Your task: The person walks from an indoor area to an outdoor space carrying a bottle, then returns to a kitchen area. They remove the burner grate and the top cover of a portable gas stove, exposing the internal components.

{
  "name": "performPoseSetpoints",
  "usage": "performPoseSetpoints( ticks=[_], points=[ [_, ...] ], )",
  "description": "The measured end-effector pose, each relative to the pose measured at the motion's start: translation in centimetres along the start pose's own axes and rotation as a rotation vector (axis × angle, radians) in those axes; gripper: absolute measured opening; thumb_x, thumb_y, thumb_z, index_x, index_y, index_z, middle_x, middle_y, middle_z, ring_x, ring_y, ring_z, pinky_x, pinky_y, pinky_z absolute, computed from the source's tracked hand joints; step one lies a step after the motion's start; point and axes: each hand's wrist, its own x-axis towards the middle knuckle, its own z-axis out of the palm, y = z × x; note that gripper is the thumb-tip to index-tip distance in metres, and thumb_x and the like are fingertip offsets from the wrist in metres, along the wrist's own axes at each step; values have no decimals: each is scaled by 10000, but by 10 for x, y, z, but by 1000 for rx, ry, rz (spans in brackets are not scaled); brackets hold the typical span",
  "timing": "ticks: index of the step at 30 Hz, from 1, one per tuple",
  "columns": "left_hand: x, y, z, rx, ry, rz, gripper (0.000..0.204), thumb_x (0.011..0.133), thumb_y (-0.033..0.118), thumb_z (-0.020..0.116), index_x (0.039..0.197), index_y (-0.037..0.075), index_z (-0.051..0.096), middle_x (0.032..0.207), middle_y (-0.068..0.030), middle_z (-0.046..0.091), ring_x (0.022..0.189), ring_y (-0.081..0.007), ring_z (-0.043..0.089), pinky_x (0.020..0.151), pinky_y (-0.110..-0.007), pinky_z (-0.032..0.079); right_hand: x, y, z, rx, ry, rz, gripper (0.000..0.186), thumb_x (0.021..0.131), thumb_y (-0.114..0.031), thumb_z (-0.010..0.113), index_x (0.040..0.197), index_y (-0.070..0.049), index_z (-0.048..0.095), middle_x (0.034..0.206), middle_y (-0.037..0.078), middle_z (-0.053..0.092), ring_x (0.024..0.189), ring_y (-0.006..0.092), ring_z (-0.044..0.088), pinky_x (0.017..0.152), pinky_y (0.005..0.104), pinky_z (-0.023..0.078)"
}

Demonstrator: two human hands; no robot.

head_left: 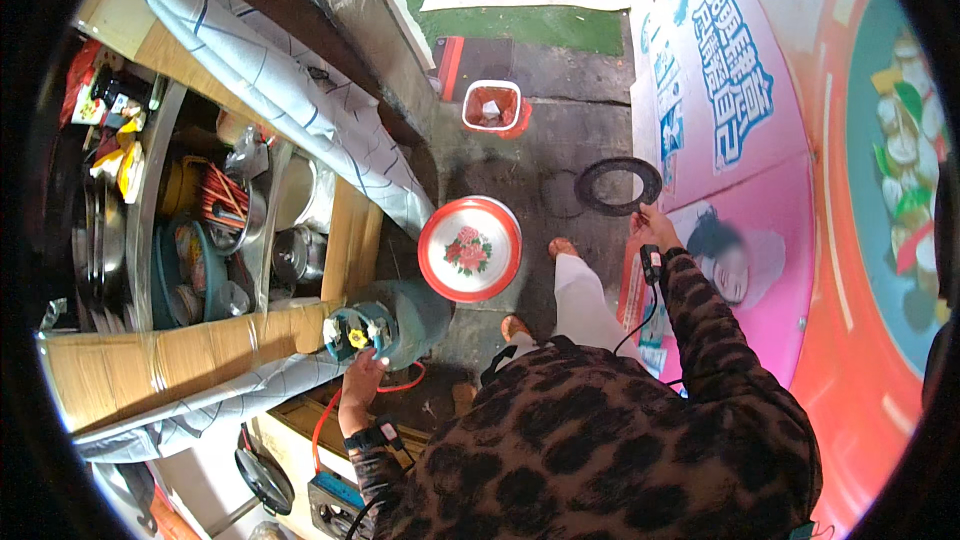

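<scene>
My right hand (655, 228) is closed on the near edge of a flat black ring (590, 196), held out beside the pink and white printed panel at the right. My left hand (362, 382) reaches to the valve top of a grey-green gas cylinder (415, 325). Its fingers are stretched out just below a yellow knob (357, 338); whether they touch the valve I cannot tell. An orange hose (322, 430) runs from near the cylinder to a stove (335, 500) by my left forearm. Between my hands, in front of me, is a round red-rimmed white enamel basin (470, 250) with a flower pattern.
To the left stand wooden shelves (200, 345) with pots, bowls and packets, partly covered by a checked cloth (290, 100). A red-lined waste bin (492, 110) sits on the dark floor ahead. The printed panel (700, 80) borders the right side. A pan (263, 480) is at lower left.
</scene>
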Motion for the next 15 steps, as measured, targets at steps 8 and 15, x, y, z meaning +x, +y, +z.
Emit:
performPoseSetpoints(
  ticks=[8,15],
  points=[
    [17,88,31,-112,69,-110,518,923,330,682,1333,31,581,1082,-168,717,1040,-289,678,894,-402,521,104,-55,-15,-61,-4,63,131,934,-174,628,913,-74,547,770,67,571,691,187,610,598,322,570],
    [-13,167,58,-123,27,-221,482,954,339,605,1322,28,579,1258,-137,658,1136,-293,629,943,-453,485,190,-123,-3,-321,316,93,211,936,-206,581,835,-21,580,714,91,591,664,188,617,505,327,526]
  ],
)
